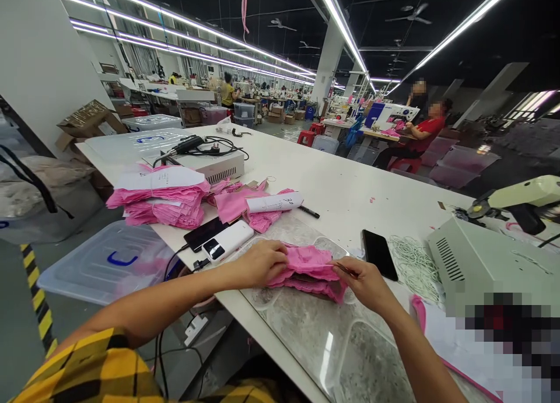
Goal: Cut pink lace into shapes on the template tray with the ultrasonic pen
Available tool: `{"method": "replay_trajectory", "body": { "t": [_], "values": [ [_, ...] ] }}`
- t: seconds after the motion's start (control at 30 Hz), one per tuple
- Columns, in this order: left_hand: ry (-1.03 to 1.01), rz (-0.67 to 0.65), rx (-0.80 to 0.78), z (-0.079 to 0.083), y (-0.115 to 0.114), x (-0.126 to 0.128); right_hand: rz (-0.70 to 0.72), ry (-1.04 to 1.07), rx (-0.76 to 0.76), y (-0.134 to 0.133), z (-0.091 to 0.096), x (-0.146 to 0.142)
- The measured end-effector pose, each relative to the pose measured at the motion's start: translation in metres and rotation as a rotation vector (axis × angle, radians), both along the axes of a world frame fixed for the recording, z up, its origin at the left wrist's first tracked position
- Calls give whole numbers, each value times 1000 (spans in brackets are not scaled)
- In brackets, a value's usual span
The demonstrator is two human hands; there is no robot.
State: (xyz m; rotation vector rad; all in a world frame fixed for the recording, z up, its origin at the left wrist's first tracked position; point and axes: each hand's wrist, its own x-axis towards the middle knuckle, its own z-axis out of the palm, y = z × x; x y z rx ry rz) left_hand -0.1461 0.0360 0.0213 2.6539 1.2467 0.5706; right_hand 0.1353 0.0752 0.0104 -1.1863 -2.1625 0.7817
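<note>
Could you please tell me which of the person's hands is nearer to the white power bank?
Left. The left hand is at the pink fabric, just beside the white power bank; the right hand is farther away, at the fabric's opposite end.

Head-worn camera looks forward and down across the nearby table [332,187]
</note>
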Motion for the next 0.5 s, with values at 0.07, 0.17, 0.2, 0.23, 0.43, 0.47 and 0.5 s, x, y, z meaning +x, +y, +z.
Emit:
{"method": "replay_trajectory", "body": {
  "t": [0.07,0.17,0.2,0.23,0.43,0.47,0.5],
  "values": [
    [5,-5,-10,12,9,-1,-1,-11,-10,5,7,1],
    [36,-43,-24,25,21,-1,9,-37,-37,10,16,1],
    [50,-59,-27,27,23,-1,16,-47,-51,11,18,1],
    [65,-73,-27,26,23,0,20,-52,-64,11,18,1],
    [89,-50,36,3,-2,7,13,-15,-122,4,10,-1],
    [83,-44,73,-3,-7,7,16,-7,-129,3,9,0],
    [74,-39,116,-8,-12,8,20,1,-136,2,8,0]
  ]
}}
